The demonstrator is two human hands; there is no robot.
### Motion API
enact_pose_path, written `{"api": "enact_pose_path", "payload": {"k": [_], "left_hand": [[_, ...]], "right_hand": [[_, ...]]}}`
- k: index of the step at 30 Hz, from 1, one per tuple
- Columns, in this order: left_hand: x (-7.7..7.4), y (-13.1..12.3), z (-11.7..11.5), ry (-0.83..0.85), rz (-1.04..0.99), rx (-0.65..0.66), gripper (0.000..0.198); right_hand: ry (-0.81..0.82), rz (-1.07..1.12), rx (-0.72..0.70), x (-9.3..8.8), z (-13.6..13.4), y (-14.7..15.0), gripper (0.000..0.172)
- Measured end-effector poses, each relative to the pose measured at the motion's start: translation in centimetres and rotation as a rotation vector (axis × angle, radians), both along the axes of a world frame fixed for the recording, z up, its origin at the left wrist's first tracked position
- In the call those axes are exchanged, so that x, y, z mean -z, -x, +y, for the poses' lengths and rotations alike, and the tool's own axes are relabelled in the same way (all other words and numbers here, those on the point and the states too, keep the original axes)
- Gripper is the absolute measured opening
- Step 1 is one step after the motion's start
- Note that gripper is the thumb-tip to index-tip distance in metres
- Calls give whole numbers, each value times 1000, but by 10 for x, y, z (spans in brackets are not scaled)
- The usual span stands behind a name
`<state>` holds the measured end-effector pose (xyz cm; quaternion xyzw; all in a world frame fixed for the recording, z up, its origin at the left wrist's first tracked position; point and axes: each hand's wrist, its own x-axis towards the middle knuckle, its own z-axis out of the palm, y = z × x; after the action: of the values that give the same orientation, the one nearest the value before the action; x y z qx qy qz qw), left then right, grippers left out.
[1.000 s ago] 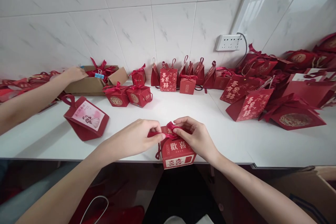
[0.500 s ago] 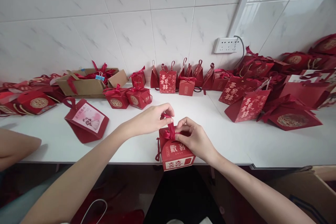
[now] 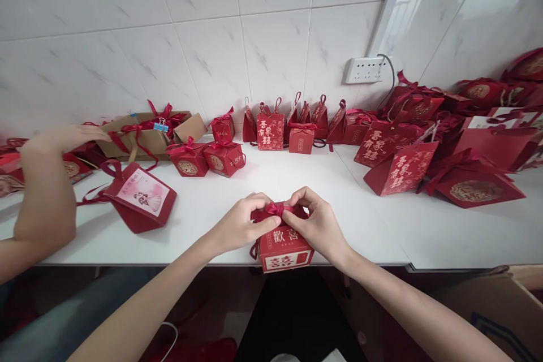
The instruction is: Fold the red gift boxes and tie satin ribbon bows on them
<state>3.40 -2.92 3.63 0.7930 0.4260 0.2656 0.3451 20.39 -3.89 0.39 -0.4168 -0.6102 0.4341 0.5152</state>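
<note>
A small red gift box [image 3: 283,246] with gold characters stands at the near edge of the white table [image 3: 220,203]. A red ribbon [image 3: 276,209] crosses its top. My left hand [image 3: 238,225] pinches the ribbon from the left, fingers closed. My right hand [image 3: 316,222] pinches the same ribbon from the right, and the two sets of fingertips meet over the box.
Another person's arm and hand [image 3: 59,141] reach in at the far left near an open cardboard box [image 3: 144,138] of red ribbons. A red bag [image 3: 139,195] lies flat. Several small red boxes [image 3: 224,157] and bags [image 3: 271,131] line the tiled wall. More red bags [image 3: 403,167] pile at right.
My left hand came down from above the box and now pinches the ribbon beside my right hand. The other person's hand has reached up again toward the cardboard box.
</note>
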Motion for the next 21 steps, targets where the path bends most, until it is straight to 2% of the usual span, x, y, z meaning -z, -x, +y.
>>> {"api": "enact_pose_path", "payload": {"k": [5, 9, 14, 17, 21], "left_hand": [[9, -4, 1, 100, -96, -23, 28], [16, -10, -1, 183, -230, -54, 27], [16, -15, -1, 339, -395, -97, 24], [16, -16, -1, 420, -450, -105, 22], [16, -17, -2, 389, -476, -150, 24]], "right_hand": [[-35, -53, 14, -3, 2, -4, 10], [-42, -32, -48, -3, 6, -9, 7], [-74, -49, -106, 0, 10, -12, 7], [-97, -110, -70, -1, 9, -14, 5], [-228, -224, 32, -4, -2, -19, 3]]}}
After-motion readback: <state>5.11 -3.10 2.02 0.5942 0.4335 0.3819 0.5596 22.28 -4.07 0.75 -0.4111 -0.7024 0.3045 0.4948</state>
